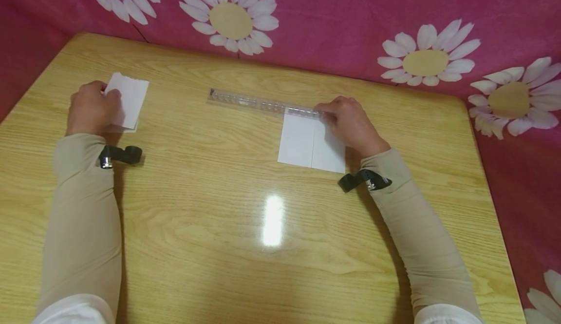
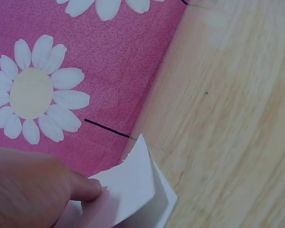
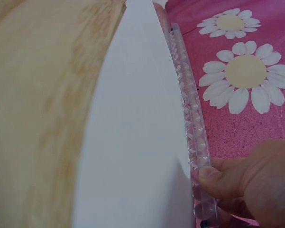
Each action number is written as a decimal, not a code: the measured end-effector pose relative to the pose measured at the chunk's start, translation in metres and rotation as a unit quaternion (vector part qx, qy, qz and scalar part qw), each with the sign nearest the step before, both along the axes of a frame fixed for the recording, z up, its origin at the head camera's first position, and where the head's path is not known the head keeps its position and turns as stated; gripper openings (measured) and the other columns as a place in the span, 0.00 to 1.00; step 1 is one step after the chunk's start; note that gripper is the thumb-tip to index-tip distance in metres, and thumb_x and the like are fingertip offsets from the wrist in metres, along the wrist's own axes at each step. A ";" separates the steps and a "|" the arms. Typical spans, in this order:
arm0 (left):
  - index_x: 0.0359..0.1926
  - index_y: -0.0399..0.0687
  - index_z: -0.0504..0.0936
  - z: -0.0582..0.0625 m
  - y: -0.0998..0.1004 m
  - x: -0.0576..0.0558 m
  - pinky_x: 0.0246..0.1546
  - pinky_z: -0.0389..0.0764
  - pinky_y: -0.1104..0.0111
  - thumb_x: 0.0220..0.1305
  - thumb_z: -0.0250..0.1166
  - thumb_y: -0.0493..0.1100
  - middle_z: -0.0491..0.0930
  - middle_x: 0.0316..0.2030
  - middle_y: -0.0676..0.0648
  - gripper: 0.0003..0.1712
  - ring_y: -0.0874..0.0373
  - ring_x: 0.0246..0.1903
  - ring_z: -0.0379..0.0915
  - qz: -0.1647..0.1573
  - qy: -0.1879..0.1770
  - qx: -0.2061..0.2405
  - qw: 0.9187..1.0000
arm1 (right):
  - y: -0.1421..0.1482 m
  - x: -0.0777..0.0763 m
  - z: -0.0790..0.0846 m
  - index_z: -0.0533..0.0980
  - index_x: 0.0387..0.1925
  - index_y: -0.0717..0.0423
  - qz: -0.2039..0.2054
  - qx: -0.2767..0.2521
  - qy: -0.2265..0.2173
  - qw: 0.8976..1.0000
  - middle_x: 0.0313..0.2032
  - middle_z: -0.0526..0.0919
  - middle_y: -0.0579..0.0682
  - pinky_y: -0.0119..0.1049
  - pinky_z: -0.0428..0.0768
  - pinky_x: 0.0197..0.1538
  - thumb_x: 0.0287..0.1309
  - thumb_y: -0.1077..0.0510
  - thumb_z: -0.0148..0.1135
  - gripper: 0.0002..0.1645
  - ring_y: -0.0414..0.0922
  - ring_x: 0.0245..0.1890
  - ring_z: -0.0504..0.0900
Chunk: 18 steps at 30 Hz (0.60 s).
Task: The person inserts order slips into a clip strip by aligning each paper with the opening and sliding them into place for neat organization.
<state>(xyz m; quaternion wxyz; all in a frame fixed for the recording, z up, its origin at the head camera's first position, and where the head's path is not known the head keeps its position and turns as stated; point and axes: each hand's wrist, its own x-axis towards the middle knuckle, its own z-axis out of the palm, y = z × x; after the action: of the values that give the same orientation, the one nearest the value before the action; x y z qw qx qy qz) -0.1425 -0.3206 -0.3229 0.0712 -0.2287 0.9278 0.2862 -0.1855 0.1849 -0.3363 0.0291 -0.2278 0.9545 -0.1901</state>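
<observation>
A pale yellow wood-grain table [image 1: 210, 207] stands before a magenta backdrop [image 1: 315, 12] printed with large white daisies. The left hand [image 1: 89, 109] pinches a small white paper piece with a ragged far edge [image 1: 131, 97] near the table's far left; its thumb lies on top, and the left wrist view shows two layers parting at a corner. The right hand [image 1: 352, 124] is closed, thumb against fingers, on the right end of a long clear plastic strip with rounded shapes along it [image 1: 254, 103]. That strip runs along the far edge of a white paper with a thin line down its middle [image 1: 295, 141] and reaches left beyond it; whether it lies flat cannot be told. Beige sleeves [image 1: 83, 226] cover both forearms, each with a black strap [image 1: 131, 155] at the wrist. A bright reflection [image 1: 273, 220] shines nearer on the tabletop.
</observation>
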 end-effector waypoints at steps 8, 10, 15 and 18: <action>0.73 0.26 0.60 -0.002 -0.001 -0.001 0.64 0.66 0.38 0.76 0.36 0.52 0.65 0.67 0.20 0.38 0.28 0.61 0.62 -0.006 0.020 -0.005 1.000 | -0.001 0.000 0.001 0.83 0.59 0.57 0.000 0.002 -0.006 1.000 0.48 0.87 0.66 0.54 0.73 0.66 0.71 0.67 0.55 0.20 0.60 0.53 0.81; 0.72 0.25 0.60 -0.002 -0.001 0.000 0.63 0.65 0.38 0.76 0.37 0.51 0.65 0.66 0.20 0.37 0.28 0.61 0.60 -0.007 0.025 -0.003 1.000 | -0.001 0.000 0.000 0.83 0.58 0.57 0.003 0.001 -0.002 1.000 0.48 0.87 0.66 0.55 0.73 0.65 0.71 0.67 0.55 0.19 0.60 0.52 0.81; 0.71 0.25 0.61 0.000 0.001 -0.001 0.62 0.65 0.39 0.75 0.38 0.51 0.65 0.66 0.22 0.36 0.29 0.60 0.60 -0.009 0.026 -0.002 1.000 | 0.000 0.001 0.001 0.83 0.58 0.57 0.003 -0.001 0.001 1.000 0.47 0.87 0.66 0.55 0.74 0.64 0.71 0.67 0.56 0.19 0.60 0.51 0.81; 0.69 0.24 0.63 0.000 0.002 -0.001 0.59 0.67 0.40 0.75 0.39 0.52 0.67 0.64 0.22 0.36 0.30 0.57 0.63 -0.010 0.031 -0.006 0.999 | 0.000 0.001 0.000 0.83 0.58 0.57 0.001 0.002 -0.002 1.000 0.47 0.87 0.66 0.54 0.73 0.65 0.71 0.67 0.56 0.19 0.60 0.51 0.81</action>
<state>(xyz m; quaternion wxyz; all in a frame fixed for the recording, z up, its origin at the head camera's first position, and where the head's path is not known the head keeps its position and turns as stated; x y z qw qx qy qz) -0.1438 -0.3184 -0.3227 0.0437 -0.2103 0.9335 0.2873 -0.1849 0.1850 -0.3358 0.0318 -0.2284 0.9545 -0.1891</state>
